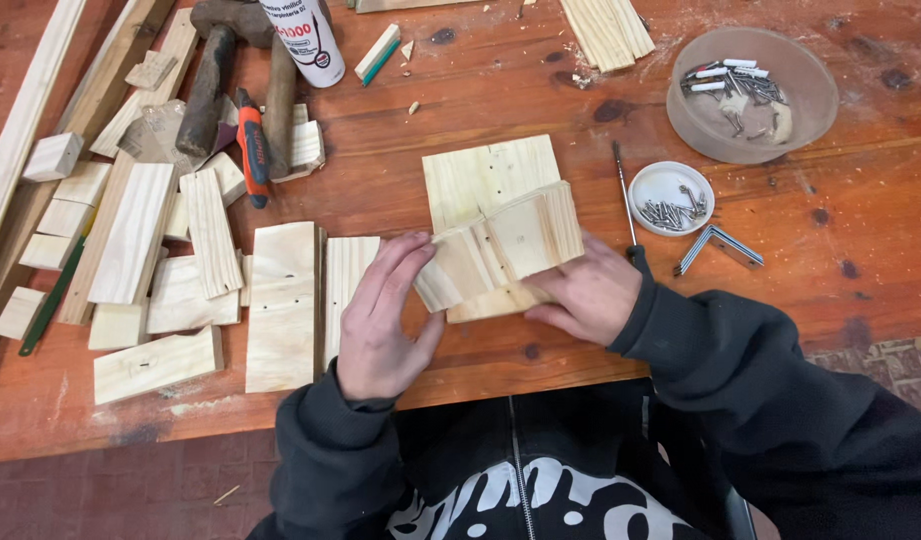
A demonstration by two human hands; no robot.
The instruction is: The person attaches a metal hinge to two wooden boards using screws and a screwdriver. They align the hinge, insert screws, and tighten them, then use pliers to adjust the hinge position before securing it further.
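Both my hands hold a small assembly of pale pine boards on a reddish wooden table. My left hand grips its left end with thumb and fingers. My right hand clasps the lower right side. The assembly has a flat square back board with small holes and angled boards in front, tilted above the table's near edge. Both sleeves are dark.
Loose pine boards and blocks lie left. A hammer, an orange-handled tool and a white glue bottle are at the back left. A screwdriver, a white lid of nails, a round tub and metal brackets sit right.
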